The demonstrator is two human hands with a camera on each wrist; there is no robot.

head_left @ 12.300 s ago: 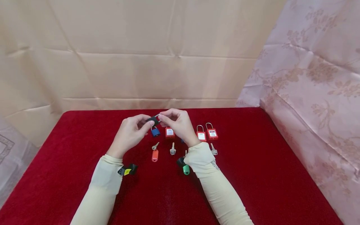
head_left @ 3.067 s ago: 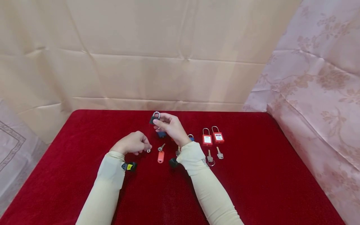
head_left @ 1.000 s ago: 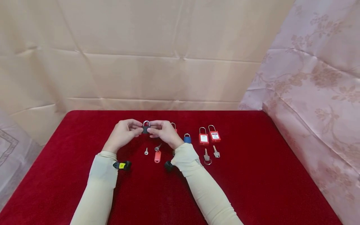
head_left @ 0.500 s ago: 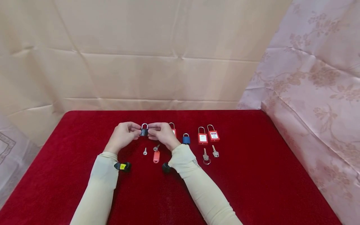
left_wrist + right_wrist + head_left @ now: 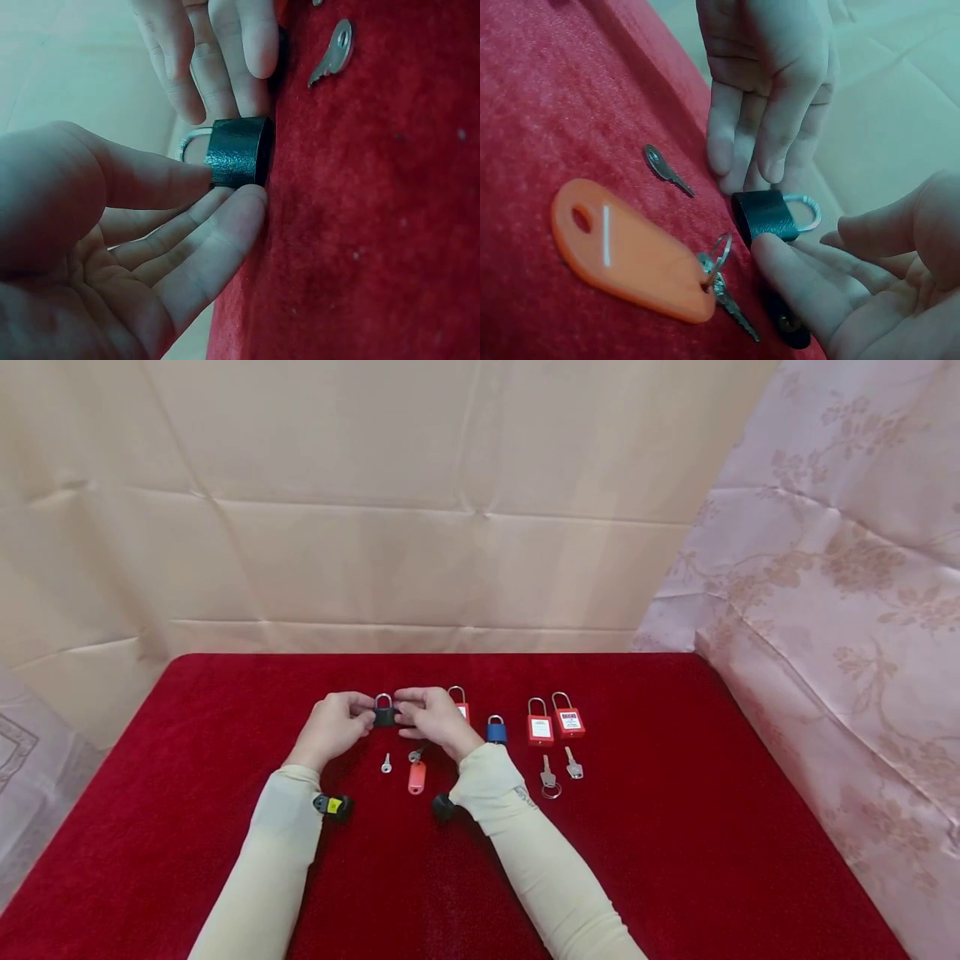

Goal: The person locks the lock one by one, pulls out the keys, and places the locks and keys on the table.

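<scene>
A black padlock (image 5: 385,717) with its silver shackle up stands on the red cloth between both hands. My left hand (image 5: 333,727) is at its left side, fingers extended; in the left wrist view the thumb (image 5: 161,184) lies right at the padlock's edge. From the other side, my right hand (image 5: 435,720) has straight fingers beside the lock. Its index finger (image 5: 799,277) reaches the padlock's lower edge in the right wrist view, the thumb held apart. A small silver key (image 5: 386,764) lies in front of the padlock. Another dark lock (image 5: 799,334) is partly hidden by the right hand.
An orange key tag (image 5: 417,778) with a key (image 5: 735,311) lies near the small key. Rightward stand a partly hidden red padlock (image 5: 459,700), a blue padlock (image 5: 497,731) and two more red padlocks (image 5: 540,728). Keys (image 5: 547,770) lie before them.
Earlier the left hand was down at the small key while the right held the black padlock. Both hands then met at the padlock and lowered it to the cloth, and their fingers have loosened.
</scene>
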